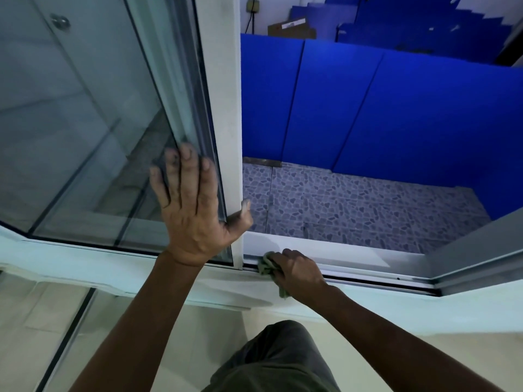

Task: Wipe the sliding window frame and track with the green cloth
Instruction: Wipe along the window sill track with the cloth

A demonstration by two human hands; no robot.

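Two hands busy here: left hand [192, 199] spread wide on the glass [85, 123], thumb hooked round the window frame [226, 108]. Right hand [297, 271] bunches the green cloth [266, 265] on the track [368, 275], lower middle. Soft, light rag, probably easiest balled up.

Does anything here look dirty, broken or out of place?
Nothing looks broken. The left hand, flat on the glass pane, has dark smudges on its fingertips. The white window frame shows faint grey marks. The right hand presses the green cloth onto the bottom track.
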